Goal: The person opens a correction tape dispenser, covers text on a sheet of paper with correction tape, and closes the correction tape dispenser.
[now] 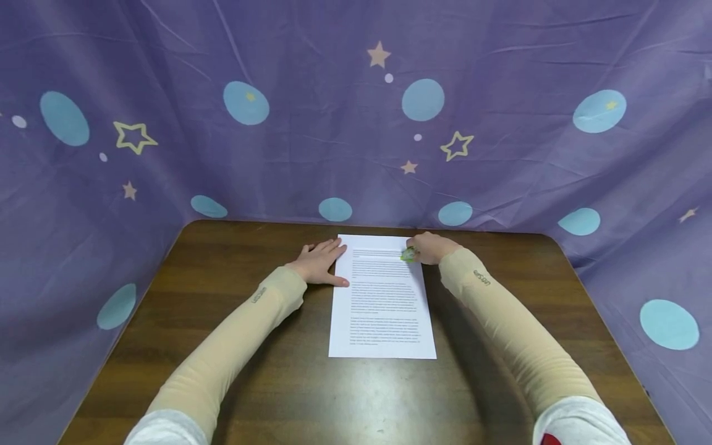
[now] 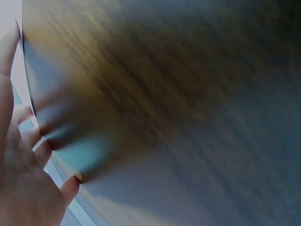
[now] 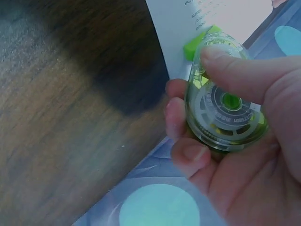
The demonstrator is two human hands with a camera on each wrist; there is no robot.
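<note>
A printed sheet of paper lies flat on the wooden table, its text in several paragraphs. Near its upper left edge my left hand rests with fingers spread, thumb and fingertips on the margin. My right hand holds a correction tape dispenser over the sheet's upper right, by the ends of the top lines. Its case is clear with a green hub and a green cap piece; thumb on one face, fingers curled round the other. Whether the tip touches the paper is hidden.
The brown wooden table has rounded far corners. Behind it and along both sides hangs a purple curtain with blue dots and stars, close to the table's far edge.
</note>
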